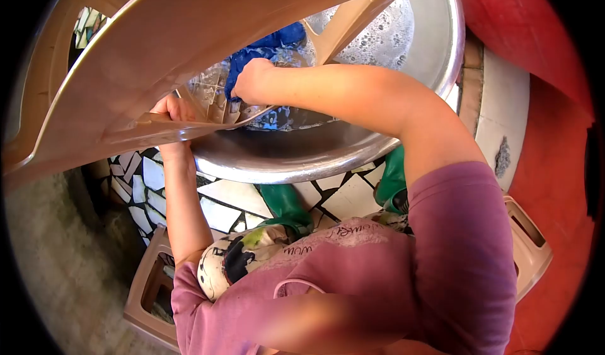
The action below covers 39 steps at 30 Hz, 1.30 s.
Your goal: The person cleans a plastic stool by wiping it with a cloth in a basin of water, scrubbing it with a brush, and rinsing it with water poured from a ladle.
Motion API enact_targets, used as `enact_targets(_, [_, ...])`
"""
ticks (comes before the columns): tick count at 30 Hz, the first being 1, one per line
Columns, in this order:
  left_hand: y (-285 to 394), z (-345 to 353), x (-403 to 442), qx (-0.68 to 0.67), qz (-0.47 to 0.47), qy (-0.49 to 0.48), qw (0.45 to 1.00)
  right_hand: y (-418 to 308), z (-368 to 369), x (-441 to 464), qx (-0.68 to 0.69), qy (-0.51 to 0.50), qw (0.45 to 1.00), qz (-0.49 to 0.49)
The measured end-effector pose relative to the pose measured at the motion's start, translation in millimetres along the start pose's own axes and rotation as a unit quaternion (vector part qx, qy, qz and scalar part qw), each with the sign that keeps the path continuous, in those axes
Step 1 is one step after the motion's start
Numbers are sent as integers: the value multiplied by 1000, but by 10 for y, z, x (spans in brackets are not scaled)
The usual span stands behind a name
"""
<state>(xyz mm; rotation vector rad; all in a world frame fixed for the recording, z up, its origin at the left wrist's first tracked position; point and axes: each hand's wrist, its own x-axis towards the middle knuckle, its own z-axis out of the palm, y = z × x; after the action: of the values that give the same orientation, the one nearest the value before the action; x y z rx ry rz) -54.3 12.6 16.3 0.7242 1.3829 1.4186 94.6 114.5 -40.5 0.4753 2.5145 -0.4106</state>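
A large tan plastic chair (157, 46) is tilted over a wide metal basin (302, 166), its ribbed underside showing. At the chair's near edge my left hand (173, 110) is closed around the plastic, some fingers hidden behind it. My right hand (254, 81) is closed on a wet blue cloth (236, 68), which touches the chair's ribs. More blue fabric (283, 35) lies just beyond, and I cannot tell if it is the same piece. Soapy water (384, 34) with bubbles fills part of the basin.
Green boots (287, 204) stand on a broken-tile floor (233, 197) close to the basin. Brown plastic seat parts (151, 292) show on both sides of my body. A red surface (548, 166) lies on the right, beside a pale curved ledge (501, 115).
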Motion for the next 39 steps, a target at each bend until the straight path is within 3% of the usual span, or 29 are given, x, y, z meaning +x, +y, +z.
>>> enact_targets(5, [17,23,-35,3,-9,0,1000,-190,-74,-56,69,33,997,-15])
enact_targets(7, [-13,-14,-34,-11,-9,-14,1000,-208,-145,-91,137,-21,990,-23])
enact_targets(9, [-44,-38,-5,-16,0,-16,1000,-153,-55,80,174,-12,983,-62])
enact_targets(11, [-46,-40,6,-24,-2,-15,1000,-66,-25,221,342,-145,928,-24])
enact_targets(12, [-49,-37,-7,-30,-6,-16,999,-73,50,260,495,-170,852,8])
enact_targets(13, [-62,-55,-9,-31,-7,-17,999,-93,107,302,496,-170,851,10])
enact_targets(15, [-79,-94,37,-81,5,-47,996,-114,130,389,631,-211,746,18])
enact_targets(17, [-59,-79,30,-70,-6,-37,997,-114,145,430,618,-219,755,23])
enact_targets(19, [-81,-70,-6,-56,-22,-24,998,-200,-152,191,335,-119,929,-101])
enact_targets(20, [-101,-71,-10,-48,-9,-28,998,-190,-262,159,229,-126,962,-81])
enact_targets(23, [-56,-22,-10,-26,4,-34,999,19,-310,205,-50,-76,993,-75])
enact_targets(24, [-51,-14,-34,-17,-4,-26,1000,106,-349,199,-76,-65,987,-123])
enact_targets(25, [-52,-18,-34,-19,-3,-25,1000,97,-336,177,-77,-66,987,-123])
enact_targets(27, [-63,-13,-42,-37,7,-24,999,29,-322,-8,-34,-48,998,-28])
enact_targets(29, [-48,-8,-40,-28,7,-34,999,-8,-124,201,-2,-34,999,-31])
enact_targets(30, [-30,-14,-48,-15,5,-45,999,-46,218,652,2,-64,984,-169])
enact_targets(32, [-39,-4,-36,-26,2,-37,999,-128,-48,398,248,-145,951,-115])
enact_targets(35, [-29,28,-76,-22,-14,-20,999,-176,-23,566,270,-206,936,-88])
enact_targets(39, [-25,27,-63,-13,-2,-17,1000,32,-72,260,188,-126,973,-47])
